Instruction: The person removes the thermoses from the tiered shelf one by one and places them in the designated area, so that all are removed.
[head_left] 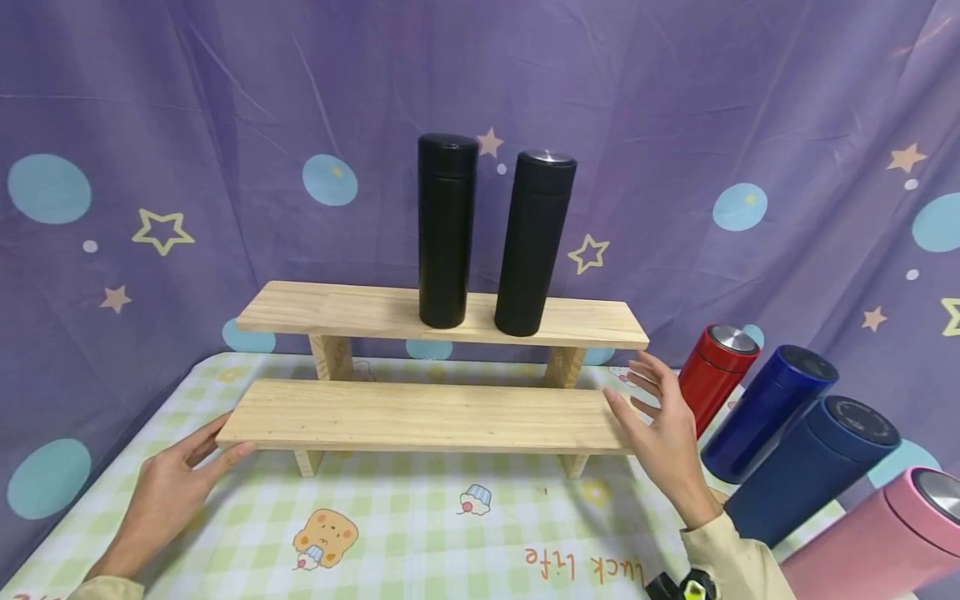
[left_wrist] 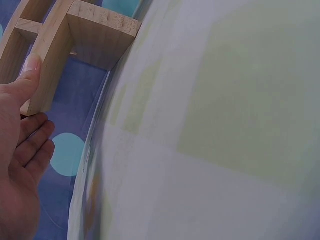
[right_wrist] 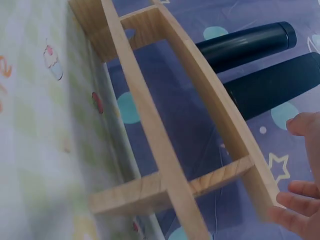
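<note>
Wooden stand [head_left: 427, 404]: two-tiered, on the checked tablecloth [head_left: 420, 542], between both hands.
Left hand [head_left: 168, 487]: thumb and fingers pinched the lower tier's left end.
Right hand [head_left: 663, 437]: fingers loosely spread, gripping nothing, at the stand's right end; contact could not be told.
Risk: a jerk or tilt of the stand could have toppled the left black bottle [head_left: 447, 233] and right black bottle [head_left: 535, 246], tall and narrow on the upper tier.
Other bottles: red [head_left: 712, 379], blue [head_left: 768, 412], navy [head_left: 813, 467], pink [head_left: 877, 542], near the right arm.
Contents: hidden; all six were lidded.

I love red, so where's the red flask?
In the head view, the red flask is at right, between the shelf and the bright blue flask.
</note>
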